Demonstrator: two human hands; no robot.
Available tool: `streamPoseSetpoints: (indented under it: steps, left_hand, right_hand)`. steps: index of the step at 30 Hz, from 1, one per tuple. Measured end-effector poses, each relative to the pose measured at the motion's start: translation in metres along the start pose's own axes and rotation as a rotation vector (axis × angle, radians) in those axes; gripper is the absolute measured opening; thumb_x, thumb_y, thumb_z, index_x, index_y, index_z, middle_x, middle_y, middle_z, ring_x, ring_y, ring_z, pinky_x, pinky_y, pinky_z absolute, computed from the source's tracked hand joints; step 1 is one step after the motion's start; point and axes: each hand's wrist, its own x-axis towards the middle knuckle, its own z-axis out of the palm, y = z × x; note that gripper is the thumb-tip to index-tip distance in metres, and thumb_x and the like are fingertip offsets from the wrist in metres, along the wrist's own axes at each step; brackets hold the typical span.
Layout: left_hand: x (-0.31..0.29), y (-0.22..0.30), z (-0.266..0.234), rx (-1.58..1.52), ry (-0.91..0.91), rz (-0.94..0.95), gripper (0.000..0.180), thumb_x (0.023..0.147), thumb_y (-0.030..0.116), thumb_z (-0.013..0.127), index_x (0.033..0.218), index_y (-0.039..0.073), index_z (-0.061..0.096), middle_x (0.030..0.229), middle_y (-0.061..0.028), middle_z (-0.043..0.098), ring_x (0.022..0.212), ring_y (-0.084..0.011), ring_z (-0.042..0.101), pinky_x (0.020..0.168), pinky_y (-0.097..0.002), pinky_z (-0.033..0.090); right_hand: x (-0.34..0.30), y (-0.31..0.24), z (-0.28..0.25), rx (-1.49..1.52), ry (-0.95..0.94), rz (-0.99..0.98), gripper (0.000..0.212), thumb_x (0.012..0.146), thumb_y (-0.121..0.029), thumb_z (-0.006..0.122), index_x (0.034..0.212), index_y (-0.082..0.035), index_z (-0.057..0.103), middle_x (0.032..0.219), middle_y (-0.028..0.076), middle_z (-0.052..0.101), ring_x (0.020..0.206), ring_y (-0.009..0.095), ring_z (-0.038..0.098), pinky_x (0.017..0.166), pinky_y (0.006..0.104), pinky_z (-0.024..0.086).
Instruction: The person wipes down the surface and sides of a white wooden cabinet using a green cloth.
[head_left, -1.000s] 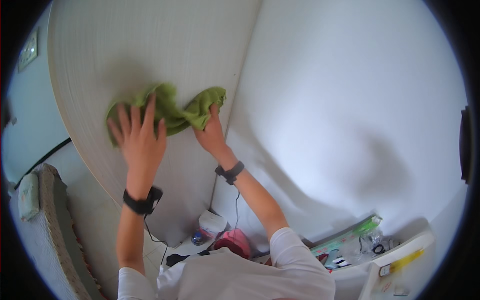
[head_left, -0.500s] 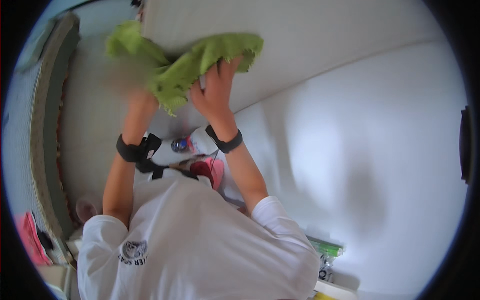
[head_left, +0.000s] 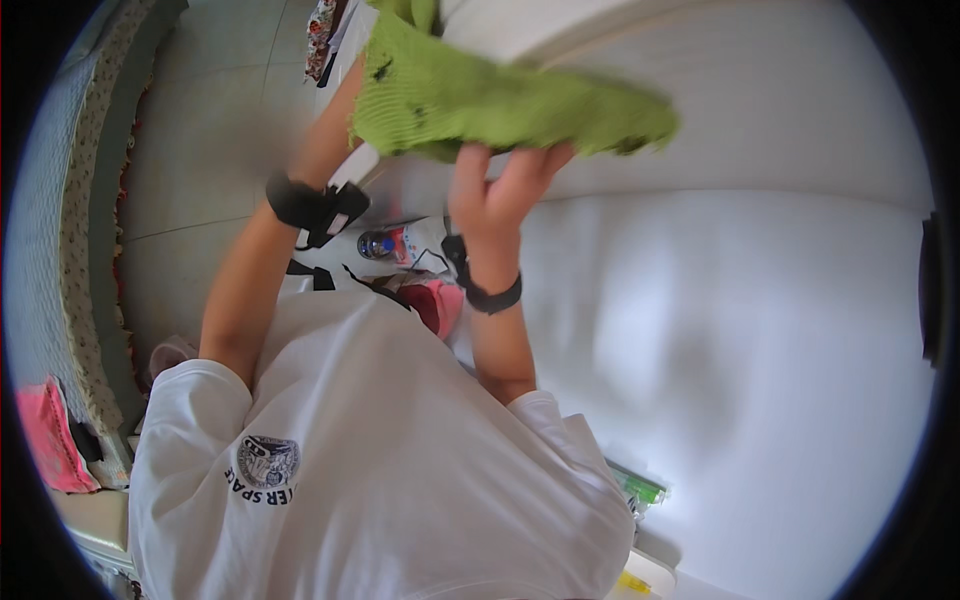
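Note:
A green ribbed cloth (head_left: 450,95) with frayed edges and small dark marks stretches across the top of the view, held up in the air. My right hand (head_left: 497,190) grips its lower edge, with the fingertips hidden behind the fabric. My left forearm (head_left: 335,130) reaches up to the cloth's left end. The left hand itself is hidden behind the cloth, so its fingers do not show. Both wrists wear a black band.
Pale tiled floor (head_left: 200,150) lies to the left, beside a bed-like piece with a patterned edge (head_left: 85,200). A white wall (head_left: 700,330) rises on the right. Below my hands are a bottle (head_left: 378,244) and a pink item (head_left: 435,305). A green box (head_left: 637,487) sits lower right.
The green cloth has moved to the right and is spread longer. Both arms have swung right with it, and the left hand has gone out of sight behind the cloth.

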Motion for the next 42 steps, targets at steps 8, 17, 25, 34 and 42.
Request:
streamPoseSetpoints:
  steps: [8,17,25,34,42]
  left_hand:
    - [0.029,0.096,0.002,-0.018,0.092,-0.162,0.055,0.087,0.017,0.049,0.138,-0.001,0.04,0.147,-0.0272,0.032,0.137,-0.0469,0.025,0.115,-0.0469,0.022]
    - [0.044,0.014,0.001,-0.46,-0.079,-0.456,0.037,0.087,0.013,0.052,0.119,-0.008,0.05,0.138,-0.0283,0.037,0.132,-0.0425,0.033,0.109,-0.0439,0.029]
    - [0.027,0.024,0.0,0.086,0.02,-0.063,0.032,0.08,0.012,0.055,0.104,-0.009,0.058,0.132,-0.0345,0.041,0.133,-0.054,0.026,0.109,-0.063,0.022]
    - [0.042,-0.021,-0.003,0.248,-0.391,0.177,0.034,0.067,0.011,0.058,0.097,-0.004,0.059,0.105,-0.0285,0.051,0.094,-0.0471,0.048,0.104,-0.06,0.029]
    - [0.018,0.003,-0.014,0.123,-0.057,-0.051,0.029,0.078,0.012,0.051,0.098,-0.007,0.061,0.117,-0.0314,0.049,0.11,-0.0509,0.043,0.104,-0.0599,0.027]
  right_hand:
    - [-0.02,-0.01,0.0,0.046,0.275,0.471,0.049,0.093,-0.013,0.051,0.136,0.008,0.036,0.138,0.02,0.042,0.119,0.029,0.047,0.105,0.041,0.033]
    - [-0.027,-0.05,0.046,-0.303,0.136,0.204,0.052,0.095,-0.015,0.049,0.139,0.007,0.031,0.131,0.02,0.044,0.118,0.028,0.046,0.104,0.0401,0.033]
    - [-0.029,-0.068,0.053,-0.168,0.357,0.861,0.048,0.096,-0.008,0.045,0.139,0.008,0.031,0.135,0.021,0.041,0.117,0.029,0.048,0.101,0.0402,0.037]
    - [-0.006,-0.067,0.079,-0.258,0.543,0.444,0.046,0.091,-0.003,0.051,0.132,0.01,0.034,0.129,0.021,0.045,0.117,0.029,0.046,0.102,0.0427,0.035]
    - [-0.072,-0.07,0.063,-0.071,0.207,0.823,0.052,0.091,-0.001,0.051,0.136,0.007,0.027,0.132,0.021,0.043,0.119,0.028,0.047,0.102,0.0407,0.037]
